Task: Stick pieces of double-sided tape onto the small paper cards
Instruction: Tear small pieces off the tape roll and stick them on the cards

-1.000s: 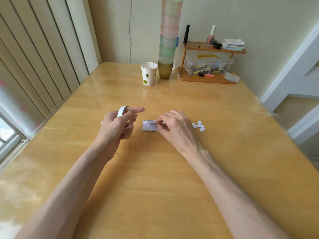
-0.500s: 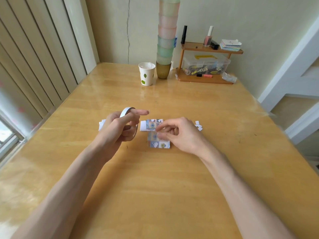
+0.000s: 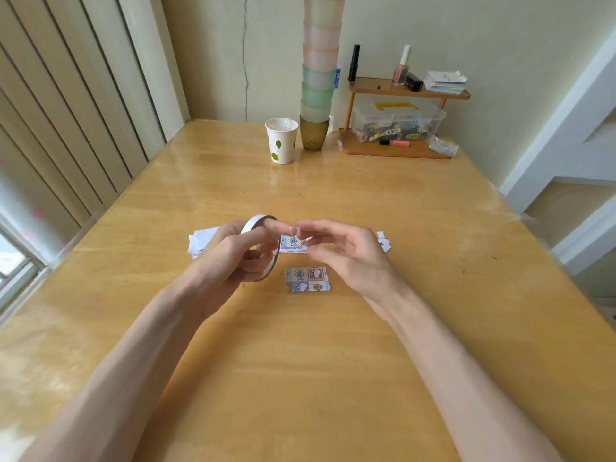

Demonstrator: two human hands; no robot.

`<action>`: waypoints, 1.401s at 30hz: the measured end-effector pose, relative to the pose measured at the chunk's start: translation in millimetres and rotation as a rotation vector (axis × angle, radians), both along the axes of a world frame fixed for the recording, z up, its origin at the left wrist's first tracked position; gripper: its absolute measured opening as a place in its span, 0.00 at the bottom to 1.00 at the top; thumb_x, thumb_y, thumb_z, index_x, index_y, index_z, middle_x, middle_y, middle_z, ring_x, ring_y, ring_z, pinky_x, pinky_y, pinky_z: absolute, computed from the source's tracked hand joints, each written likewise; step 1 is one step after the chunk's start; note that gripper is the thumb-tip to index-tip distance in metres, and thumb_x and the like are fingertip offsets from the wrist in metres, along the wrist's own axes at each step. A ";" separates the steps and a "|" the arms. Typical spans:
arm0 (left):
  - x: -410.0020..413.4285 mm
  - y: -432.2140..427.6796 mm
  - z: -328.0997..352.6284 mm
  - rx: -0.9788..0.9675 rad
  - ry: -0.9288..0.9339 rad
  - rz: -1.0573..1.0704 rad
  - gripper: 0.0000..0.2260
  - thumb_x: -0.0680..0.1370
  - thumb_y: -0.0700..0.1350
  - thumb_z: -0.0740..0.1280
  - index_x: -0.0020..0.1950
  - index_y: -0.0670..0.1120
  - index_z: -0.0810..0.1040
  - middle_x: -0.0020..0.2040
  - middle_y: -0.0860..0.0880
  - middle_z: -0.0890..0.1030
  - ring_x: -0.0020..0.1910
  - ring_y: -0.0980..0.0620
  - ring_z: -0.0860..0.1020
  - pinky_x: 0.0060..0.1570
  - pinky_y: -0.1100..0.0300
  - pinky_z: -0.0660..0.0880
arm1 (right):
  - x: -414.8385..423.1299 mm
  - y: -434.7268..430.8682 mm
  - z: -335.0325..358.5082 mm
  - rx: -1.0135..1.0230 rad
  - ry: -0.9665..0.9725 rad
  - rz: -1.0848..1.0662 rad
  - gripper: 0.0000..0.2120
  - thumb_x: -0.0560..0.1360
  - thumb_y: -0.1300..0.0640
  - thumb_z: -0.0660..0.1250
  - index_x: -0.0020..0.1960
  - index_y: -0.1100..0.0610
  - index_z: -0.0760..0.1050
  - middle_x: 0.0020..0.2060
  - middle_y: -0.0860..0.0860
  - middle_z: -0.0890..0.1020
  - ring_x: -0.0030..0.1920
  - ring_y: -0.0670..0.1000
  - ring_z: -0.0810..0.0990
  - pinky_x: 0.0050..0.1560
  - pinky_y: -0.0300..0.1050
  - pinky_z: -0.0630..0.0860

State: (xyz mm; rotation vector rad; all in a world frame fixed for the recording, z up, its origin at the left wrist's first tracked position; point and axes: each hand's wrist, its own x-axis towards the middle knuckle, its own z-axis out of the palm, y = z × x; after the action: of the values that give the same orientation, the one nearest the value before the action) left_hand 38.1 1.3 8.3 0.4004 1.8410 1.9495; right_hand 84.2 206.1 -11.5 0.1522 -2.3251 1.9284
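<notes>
My left hand [image 3: 233,255] grips a white roll of double-sided tape [image 3: 263,248], its forefinger pointing right. A small tape piece [image 3: 296,231] sits at that fingertip, and my right hand [image 3: 346,255] pinches it there, above the table. One small patterned card [image 3: 308,279] lies flat just below both hands. A short stack of patterned cards [image 3: 293,244] lies behind the hands, partly hidden. More white-backed cards [image 3: 200,240] lie behind my left hand.
Small white paper scraps [image 3: 383,241] lie right of my right hand. At the far edge stand a paper cup [image 3: 281,141], a tall stack of plastic cups [image 3: 318,78] and a wooden shelf [image 3: 396,91] holding a clear box and bottles.
My right hand pulled one patterned card from the stack toward me, let it go, then rose to the left forefinger and took the tape piece. My left hand kept the roll.
</notes>
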 end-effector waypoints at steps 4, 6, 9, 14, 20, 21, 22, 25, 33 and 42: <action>-0.6 -0.9 -1.9 0.005 0.017 -0.002 0.11 0.82 0.38 0.63 0.51 0.44 0.86 0.33 0.52 0.62 0.29 0.52 0.55 0.31 0.57 0.50 | 4.1 -2.3 3.5 -0.106 -0.034 0.100 0.20 0.78 0.71 0.66 0.64 0.55 0.83 0.59 0.52 0.86 0.62 0.53 0.82 0.65 0.45 0.77; -1.2 -1.1 -2.8 0.006 0.016 0.008 0.11 0.82 0.37 0.63 0.53 0.42 0.85 0.32 0.53 0.62 0.29 0.52 0.55 0.30 0.58 0.51 | 4.0 -1.7 3.6 -0.155 -0.044 0.092 0.17 0.78 0.70 0.67 0.63 0.57 0.83 0.59 0.52 0.86 0.60 0.51 0.83 0.60 0.40 0.77; -1.8 -1.5 -2.6 -0.003 0.010 0.015 0.11 0.82 0.38 0.63 0.53 0.43 0.86 0.32 0.55 0.62 0.29 0.52 0.54 0.29 0.59 0.51 | 3.0 0.6 2.5 -0.214 -0.044 0.072 0.13 0.79 0.68 0.68 0.60 0.60 0.84 0.58 0.53 0.87 0.60 0.48 0.83 0.51 0.33 0.75; -2.2 -0.9 -4.5 -0.032 0.042 0.007 0.12 0.82 0.38 0.63 0.55 0.43 0.87 0.35 0.50 0.59 0.29 0.52 0.55 0.30 0.59 0.52 | 3.2 -2.4 2.4 -0.249 -0.056 -0.036 0.07 0.78 0.61 0.73 0.56 0.60 0.86 0.54 0.53 0.88 0.51 0.46 0.84 0.44 0.31 0.74; -2.8 -1.0 -5.5 -0.071 0.067 0.002 0.11 0.81 0.38 0.64 0.56 0.43 0.86 0.35 0.48 0.57 0.30 0.50 0.55 0.32 0.55 0.51 | 2.2 -2.6 -0.2 -0.247 -0.062 -0.144 0.07 0.75 0.58 0.78 0.51 0.59 0.87 0.44 0.52 0.88 0.43 0.46 0.83 0.42 0.31 0.74; -3.0 -1.3 -5.6 -0.074 0.065 0.001 0.11 0.81 0.38 0.64 0.56 0.44 0.86 0.35 0.48 0.57 0.30 0.50 0.55 0.32 0.55 0.51 | 1.9 -2.4 -0.3 -0.244 -0.066 -0.160 0.07 0.75 0.57 0.78 0.50 0.59 0.87 0.43 0.53 0.88 0.43 0.46 0.83 0.42 0.31 0.74; -3.2 -1.5 -6.1 -0.077 0.063 0.000 0.11 0.81 0.38 0.64 0.56 0.44 0.86 0.35 0.48 0.57 0.30 0.50 0.54 0.32 0.55 0.51 | 1.7 -2.4 -0.1 -0.243 -0.070 -0.172 0.07 0.75 0.57 0.78 0.51 0.59 0.87 0.44 0.53 0.88 0.43 0.46 0.84 0.42 0.32 0.74; -3.1 -1.5 -6.3 -0.085 0.063 -0.010 0.11 0.82 0.38 0.63 0.56 0.43 0.86 0.34 0.48 0.57 0.30 0.50 0.54 0.32 0.57 0.51 | 1.6 -1.7 1.5 -0.206 -0.086 -0.146 0.08 0.77 0.57 0.76 0.56 0.54 0.86 0.49 0.51 0.89 0.48 0.46 0.85 0.46 0.36 0.74; -4.1 -2.4 -7.8 -0.081 0.085 -0.030 0.10 0.82 0.40 0.65 0.55 0.44 0.87 0.37 0.43 0.56 0.33 0.47 0.53 0.32 0.55 0.51 | 3.2 -5.5 1.0 -0.180 -0.118 -0.052 0.07 0.79 0.57 0.73 0.55 0.55 0.87 0.52 0.53 0.88 0.57 0.54 0.85 0.52 0.44 0.72; -3.6 -1.1 -8.2 -0.084 0.093 -0.037 0.12 0.82 0.39 0.64 0.54 0.45 0.87 0.37 0.44 0.56 0.33 0.46 0.54 0.33 0.54 0.51 | 4.1 -6.6 -1.0 -0.212 -0.113 -0.118 0.09 0.77 0.52 0.75 0.54 0.55 0.87 0.47 0.55 0.88 0.50 0.49 0.86 0.48 0.40 0.73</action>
State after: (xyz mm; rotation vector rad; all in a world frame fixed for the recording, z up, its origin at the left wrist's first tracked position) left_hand 34.5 0.1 0.1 0.5024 1.9514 1.8510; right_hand 88.3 199.5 -12.5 -0.1135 -2.1208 2.1557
